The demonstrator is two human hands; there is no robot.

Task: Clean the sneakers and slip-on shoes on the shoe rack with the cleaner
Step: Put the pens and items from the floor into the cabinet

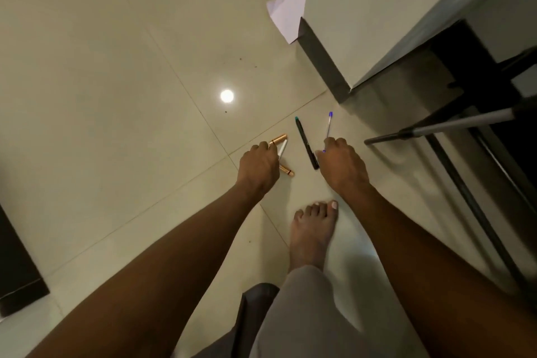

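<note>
No shoes, shoe rack or cleaner show in the head view. Both my arms reach down to pens scattered on the tiled floor. My left hand (258, 166) curls its fingers round a white pen (282, 149), beside a gold tube (278, 139); a second gold tube (287, 170) pokes out from under the hand. My right hand (341, 164) pinches a clear pen with a blue cap (329, 124). A black marker with a teal cap (305, 142) lies on the floor between the two hands, touching neither.
My bare foot (313, 229) stands just behind the pens. A white wall corner with a dark skirting (322, 61) rises at the right. Dark metal rods and a grey tube (453, 125) cross the far right. White paper (286, 9) lies behind the corner. Dark furniture (14, 264) borders the left.
</note>
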